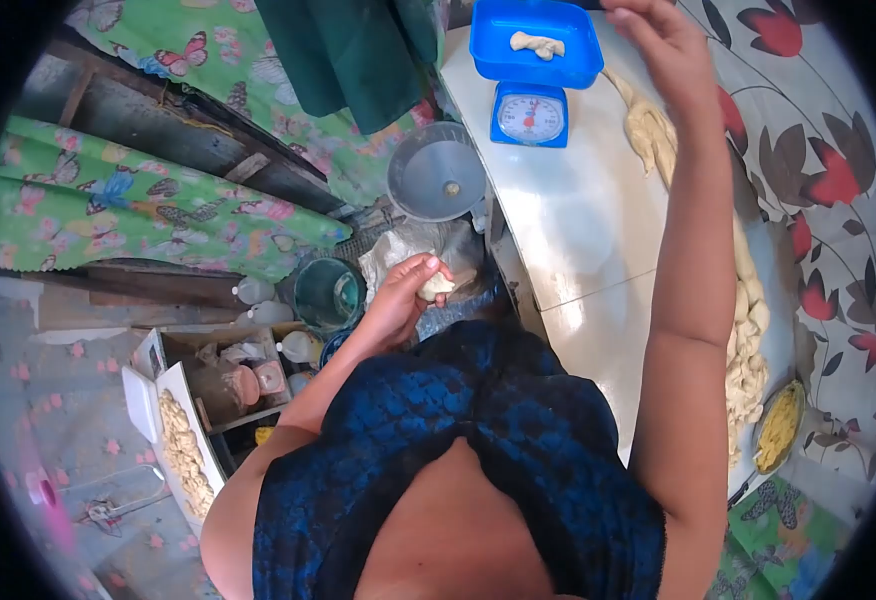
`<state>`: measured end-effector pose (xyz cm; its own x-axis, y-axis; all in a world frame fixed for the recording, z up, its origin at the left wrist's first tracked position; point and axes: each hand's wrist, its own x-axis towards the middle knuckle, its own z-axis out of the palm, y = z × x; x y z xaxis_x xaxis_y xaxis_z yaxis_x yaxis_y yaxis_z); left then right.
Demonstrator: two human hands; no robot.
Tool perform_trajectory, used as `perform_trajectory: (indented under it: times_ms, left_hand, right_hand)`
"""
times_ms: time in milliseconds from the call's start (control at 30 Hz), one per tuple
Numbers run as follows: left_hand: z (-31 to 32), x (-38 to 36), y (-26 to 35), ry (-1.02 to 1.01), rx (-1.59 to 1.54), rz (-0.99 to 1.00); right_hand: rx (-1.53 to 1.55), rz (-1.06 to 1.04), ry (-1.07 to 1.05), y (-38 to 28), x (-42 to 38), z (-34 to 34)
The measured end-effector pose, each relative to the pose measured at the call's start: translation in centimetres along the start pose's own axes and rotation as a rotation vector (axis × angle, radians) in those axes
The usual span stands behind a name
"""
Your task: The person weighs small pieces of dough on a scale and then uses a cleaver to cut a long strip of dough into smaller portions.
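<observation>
My left hand [405, 298] is closed around a small lump of pale dough [436, 287], held in front of my body to the left of the table. My right hand [666, 42] is at the top edge of the view, just right of the scale's blue tray [493, 68]. Its fingers are apart, and nothing shows in them. A twisted piece of dough [538, 45] lies in that tray, above the dial of the blue kitchen scale [530, 116]. A long stretch of dough [648, 135] lies on the table, partly hidden behind my right forearm.
The pale table [598, 340] carries more dough pieces [748, 350] along its right side, beside a bowl of yellow food [782, 428]. At left are a grey basin [438, 172], a green bucket [330, 292], and an open box of dough pieces [186, 455]. Floral cloths hang around.
</observation>
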<state>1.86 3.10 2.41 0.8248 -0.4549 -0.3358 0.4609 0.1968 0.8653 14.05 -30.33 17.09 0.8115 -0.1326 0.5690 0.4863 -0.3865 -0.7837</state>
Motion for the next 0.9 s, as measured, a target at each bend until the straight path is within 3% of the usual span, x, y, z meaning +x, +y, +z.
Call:
perform_trajectory:
  times_ms: [67, 133, 233, 600, 800, 867, 900]
  left_hand:
    - [-0.1, 0.1, -0.3, -0.004, 0.008, -0.012]
    - [0.1, 0.2, -0.5, -0.036, 0.017, 0.002]
    - [0.9, 0.5, -0.5, -0.054, 0.022, 0.010]
    - [1.5, 0.6, -0.8, -0.107, -0.021, -0.026]
    - [1.7, 0.3, -0.7, -0.043, -0.062, -0.001]
    - [1.6, 0.3, -0.2, -0.098, -0.115, -0.023]
    - [1.7, 0.3, 0.0, -0.153, -0.169, -0.047]
  right_hand:
    - [0.037, -0.022, 0.074, -0.9, -1.4, -1.2]
    - [0.264, -0.039, 0.136, -2.0, -3.1, -2.2]
    - [0.095, -0.037, 0.149, -4.0, -5.3, -3.6]
    - [0.032, -0.060, 0.155, -4.0, -7.8, -4.9]
    - [0.151, -0.080, 0.123, -3.3, -7.7, -4.0]
    - [0.055, 0.010, 0.081, -3.9, -8.5, -2.2]
    - [0.007, -0.049, -0.059, -4.0, -9.2, -1.0]
